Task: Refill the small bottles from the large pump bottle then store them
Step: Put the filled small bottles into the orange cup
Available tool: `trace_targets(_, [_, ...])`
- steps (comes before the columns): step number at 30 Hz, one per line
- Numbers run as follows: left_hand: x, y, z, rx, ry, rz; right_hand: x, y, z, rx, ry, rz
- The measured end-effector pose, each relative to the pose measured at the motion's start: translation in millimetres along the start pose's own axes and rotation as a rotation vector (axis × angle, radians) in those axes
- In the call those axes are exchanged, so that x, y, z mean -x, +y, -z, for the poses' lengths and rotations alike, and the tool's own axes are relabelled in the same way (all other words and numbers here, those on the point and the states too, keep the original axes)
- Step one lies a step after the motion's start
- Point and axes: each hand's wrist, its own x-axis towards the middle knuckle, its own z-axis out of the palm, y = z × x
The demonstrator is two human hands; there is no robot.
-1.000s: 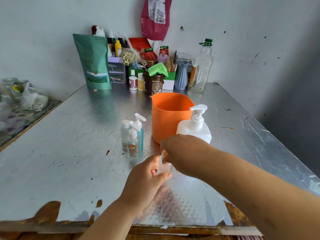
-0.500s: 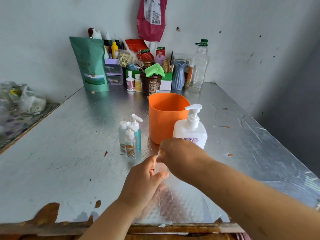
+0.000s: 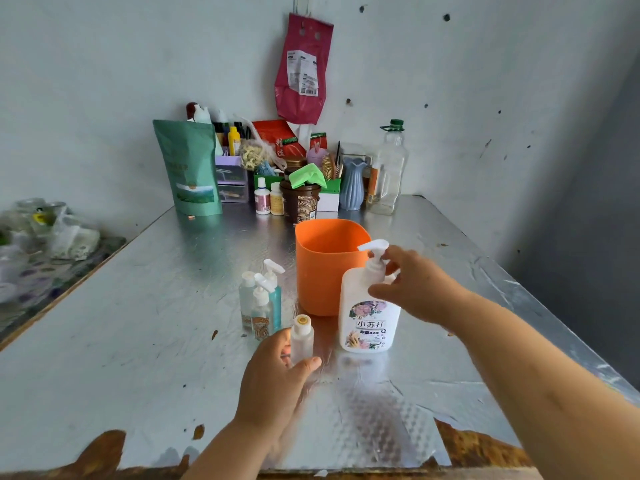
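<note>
A small clear bottle [image 3: 302,338] stands uncapped on the foil-covered table [image 3: 138,341], its yellowish mouth open, and my left hand [image 3: 277,379] grips it from the near side. To its right stands the large white pump bottle [image 3: 369,320] with a flowered label. My right hand [image 3: 412,285] is at its pump neck, thumb on the shoulder and fingers behind the collar. Three more small bottles [image 3: 261,303] with white tops cluster just left of the orange tub [image 3: 323,271]. I see no cap for the open bottle.
Along the back wall stand a green pouch [image 3: 188,174], jars, a blue vase [image 3: 352,185] and a clear empty bottle [image 3: 389,171]. A red bag [image 3: 303,71] hangs on the wall. Plastic bags [image 3: 45,230] lie on a lower surface at left.
My right hand has left the small bottle's top and moved right and up to the pump bottle's neck. The small bottle's mouth now shows uncapped. My left hand keeps hold of it.
</note>
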Motion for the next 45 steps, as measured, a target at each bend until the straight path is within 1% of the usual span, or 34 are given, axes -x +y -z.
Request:
trace_targets(3, [-1, -1, 4, 0.007, -0.06, -0.009, -3, -3, 4, 0.036, -0.02, 0.048])
trace_targets(6, [-1, -4, 15, 0.062, -0.129, -0.012, -1, -8, 6, 0.074, -0.052, 0.067])
trace_targets(8, [-3, -6, 24, 0.084, -0.155, -0.034, 3, -13, 9, 0.086, -0.031, 0.092])
trace_targets(10, [-5, -4, 35, 0.069, -0.169, -0.071, 6, -23, 17, 0.075, 0.03, 0.112])
trace_targets(13, [-6, 0, 53, 0.04, -0.163, -0.151, 8, -47, 39, 0.064, 0.165, 0.137])
trace_targets(15, [-7, 4, 64, 0.062, -0.141, -0.193, 7, -66, 53, -0.022, 0.263, 0.171])
trace_targets(20, [-22, 23, 87, 0.188, 0.003, -0.315, -13, -98, 68, -0.255, 0.5, 0.224])
trace_targets(22, [-33, 33, 94, 0.211, 0.039, -0.352, -27, -105, 65, -0.275, 0.58, 0.222])
trace_targets(24, [-44, 45, 100, 0.199, 0.061, -0.362, -43, -109, 58, -0.24, 0.601, 0.175])
trace_targets(27, [-61, 59, 102, 0.115, 0.067, -0.355, -68, -103, 39, -0.181, 0.568, 0.085])
trace_targets(31, [-78, 65, 96, 0.012, 0.008, -0.317, -95, -90, 8, -0.084, 0.467, 0.002])
trace_targets(34, [-84, 67, 94, -0.082, 0.002, -0.28, -101, -86, -14, -0.019, 0.394, -0.072])
trace_targets(40, [-88, 66, 94, -0.118, -0.025, -0.221, -105, -89, -39, 0.167, 0.274, -0.22])
trace_targets(45, [-88, 66, 93, -0.116, -0.05, -0.179, -107, -79, -54, 0.238, 0.213, -0.25])
